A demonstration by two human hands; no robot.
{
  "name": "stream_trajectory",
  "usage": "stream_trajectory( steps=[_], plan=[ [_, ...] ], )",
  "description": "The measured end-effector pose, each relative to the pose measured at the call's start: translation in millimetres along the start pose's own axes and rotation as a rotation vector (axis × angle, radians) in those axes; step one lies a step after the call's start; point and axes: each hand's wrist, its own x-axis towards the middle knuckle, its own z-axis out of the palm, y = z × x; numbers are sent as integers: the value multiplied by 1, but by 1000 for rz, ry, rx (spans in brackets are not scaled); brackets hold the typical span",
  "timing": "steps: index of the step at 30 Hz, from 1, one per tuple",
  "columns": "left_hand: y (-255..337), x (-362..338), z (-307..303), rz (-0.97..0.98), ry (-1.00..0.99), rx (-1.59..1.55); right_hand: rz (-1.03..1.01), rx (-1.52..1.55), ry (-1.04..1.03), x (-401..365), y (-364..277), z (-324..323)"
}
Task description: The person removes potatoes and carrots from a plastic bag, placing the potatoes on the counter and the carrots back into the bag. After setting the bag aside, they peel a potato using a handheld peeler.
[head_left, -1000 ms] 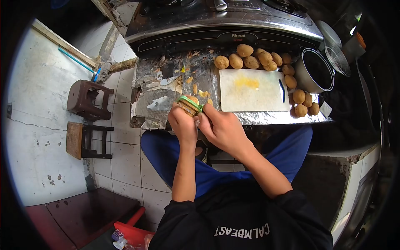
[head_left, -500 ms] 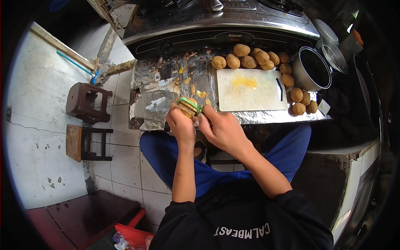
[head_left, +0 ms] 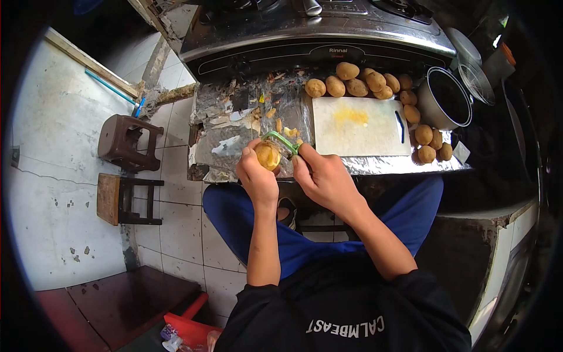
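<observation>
left hand [head_left: 258,176] closed round a part-peeled potato [head_left: 267,156], held above the near edge of the foil-covered bench [head_left: 375,166] | right hand [head_left: 324,176] grips green peeler [head_left: 282,141], set against the potato's far side | white cutting board [head_left: 360,126] just right | unpeeled potatoes [head_left: 352,87] along its far and right edges | pot [head_left: 444,100] far right

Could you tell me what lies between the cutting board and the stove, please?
A row of unpeeled potatoes lies between cutting board and stove, shown in the head view.

Bare cutting board [head_left: 358,138] lies open; potatoes [head_left: 363,82] and pot [head_left: 444,98] border it.
</observation>
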Motion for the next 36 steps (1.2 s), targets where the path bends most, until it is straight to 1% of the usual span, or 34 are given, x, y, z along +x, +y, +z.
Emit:
stream_trajectory(
  steps=[2, 4, 7, 8, 11, 13, 15, 17, 19, 21, 22, 23, 25, 26, 27, 29, 30, 32, 33, 35, 36],
  plan=[
    [-5, -5, -6, -7, -19, 29, 11, 27, 9, -3, -2, 1],
    [-14, -1, -6, 112, -101, 44, 4, 8, -2, 2, 1, -1],
    [-14, 0, -11, 91, -144, 6, -4, 15, -11, 2, 2, 1],
    [-19, 4, -9, 157, -136, -42, 4, 15, -9, 4, 1, 1],
    [-22, 7, -16, 148, -188, -46, -10, 60, -6, 8, -1, -2],
    [-21, 8, -20, 119, -207, -61, -23, 56, -45, 8, -1, -3],
    [-21, 9, -22, 95, -292, -191, -12, 75, -53, 9, -4, -6],
    [-24, 8, -26, 94, -305, -186, 18, 100, -55, 4, -4, -5],
    [-22, 8, -20, 104, -331, -191, 1, 106, -44, 7, -2, -6],
    [-19, 4, -16, 70, -241, -193, 2, 89, -42, 7, -1, -6],
    [-19, 5, -16, 62, -228, -180, -6, 76, -48, 7, -1, -6],
    [-18, 5, -17, 55, -233, -176, 4, 77, -44, 6, -2, -6],
    [-15, 7, -15, 97, -305, -238, -25, 71, -64, 7, -4, -8],
    [-15, 9, -14, 39, -263, -293, -24, 73, -65, 6, -5, -8],
    [-14, 9, -15, 40, -265, -293, -22, 93, -62, 5, -5, -8],
    [-13, 5, -18, -32, -303, -313, -14, 110, -57, 4, -5, -9],
    [-11, 3, -14, -38, -308, -314, -9, 104, -60, 5, -4, -10],
    [-6, -3, -7, 104, -301, -194, 8, 99, -55, 3, -3, -13],
    [-8, -2, -10, 98, -299, -191, 1, 90, -57, 2, -3, -14],
    [-10, 3, -16, 50, -386, -240, -17, 85, -64, 3, -3, -12],
    [-10, 0, -13, 57, -362, -251, -31, 82, -55, 1, -2, -10]
  ],
)
